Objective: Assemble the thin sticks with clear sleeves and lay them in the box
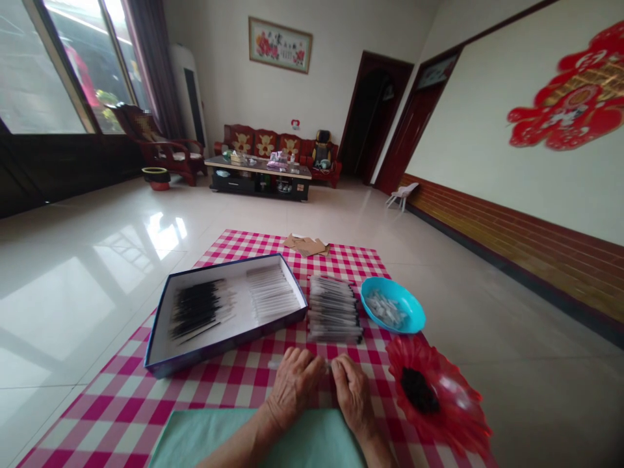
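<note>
My left hand [296, 379] is closed round a clear pen barrel [274, 365], whose pale end sticks out to the left of the fingers. Close beside it, my right hand [351, 389] pinches at the barrel's other end; whatever lies inside those fingers is hidden. Just beyond both hands lies a stacked row of clear pens [333, 309] with dark right-hand ends. To the left, a shallow blue-edged white box [238, 323] holds thin black pen refills [195, 309] and clear barrels [273, 291]. Small translucent pieces [385, 309] lie in a turquoise bowl [416, 316] on the right.
A red flower-shaped dish [455, 396] with small black parts [419, 390] stands by my right arm. Green cloth [209, 432] lies under my forearms on the checked tablecloth [112, 396]. Cardboard pieces [308, 246] rest at the far edge. Beyond are a low table [258, 170] and sofa.
</note>
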Demonstrator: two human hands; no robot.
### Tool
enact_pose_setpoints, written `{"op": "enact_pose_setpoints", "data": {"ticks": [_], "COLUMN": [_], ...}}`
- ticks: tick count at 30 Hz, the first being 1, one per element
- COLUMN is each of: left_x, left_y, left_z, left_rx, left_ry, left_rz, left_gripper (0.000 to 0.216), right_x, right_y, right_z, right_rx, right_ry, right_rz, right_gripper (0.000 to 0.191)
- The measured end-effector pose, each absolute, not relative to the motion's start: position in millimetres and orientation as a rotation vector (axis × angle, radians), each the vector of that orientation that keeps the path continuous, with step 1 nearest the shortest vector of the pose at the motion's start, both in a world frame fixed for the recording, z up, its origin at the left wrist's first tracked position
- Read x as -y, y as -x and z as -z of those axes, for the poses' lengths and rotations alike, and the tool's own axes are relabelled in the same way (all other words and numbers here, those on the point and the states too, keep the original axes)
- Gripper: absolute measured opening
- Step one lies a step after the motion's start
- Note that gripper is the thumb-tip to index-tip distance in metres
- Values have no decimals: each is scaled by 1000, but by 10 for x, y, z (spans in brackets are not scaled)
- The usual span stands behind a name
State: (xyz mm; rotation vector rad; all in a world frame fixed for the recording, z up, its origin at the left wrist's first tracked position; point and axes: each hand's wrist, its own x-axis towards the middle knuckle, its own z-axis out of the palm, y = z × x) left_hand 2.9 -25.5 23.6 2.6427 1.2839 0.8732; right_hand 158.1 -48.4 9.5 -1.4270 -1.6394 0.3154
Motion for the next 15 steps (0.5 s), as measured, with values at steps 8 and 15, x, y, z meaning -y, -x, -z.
{"op": "enact_pose_setpoints", "data": {"ticks": [8, 15], "left_x": [259, 255], "left_y": [-40, -46], "left_z": [-172, -150], "left_rx": [-1381, -1365], "left_ry": [-2632, -2640], "left_rz": [-869, -861], "left_gripper": [18, 18], "right_x": [475, 463], "right_y": [-1589, -1604], "right_z": [-144, -105], "right_rx": [1575, 1602], "right_ry": [1364, 1365], "right_rz": [-462, -407], "right_gripper": [21, 24]}}
